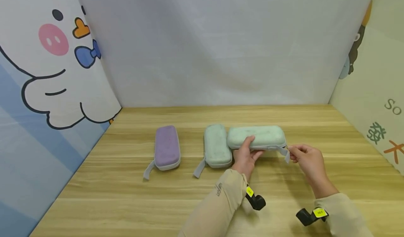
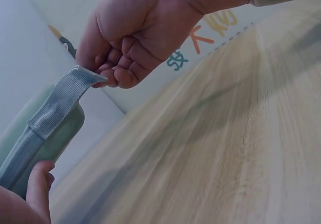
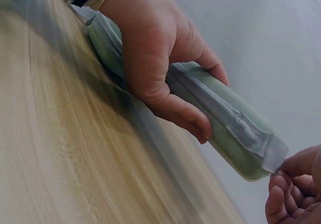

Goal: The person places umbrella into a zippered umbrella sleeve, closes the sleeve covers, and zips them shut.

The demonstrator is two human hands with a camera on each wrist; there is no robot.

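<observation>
A light green zippered case [image 1: 258, 136] lies crosswise, tilted a little off the table. My left hand [image 1: 246, 156] grips it from the near side, thumb on top and fingers underneath; the right wrist view shows the same left hand [image 3: 155, 58] round its middle. At the case's right end my right hand [image 1: 310, 163] pinches the zipper pull, mostly hidden by the fingertips. A grey fabric strap [image 2: 60, 103] hangs beside those fingers. Left of this case lies another green case [image 1: 217, 145], its top end close to it.
A purple case [image 1: 167, 145] with a grey strap lies farther left on the wooden table [image 1: 126, 202]. White cloth [image 1: 221, 47] hangs behind the table, and printed cloths stand at the left and right sides.
</observation>
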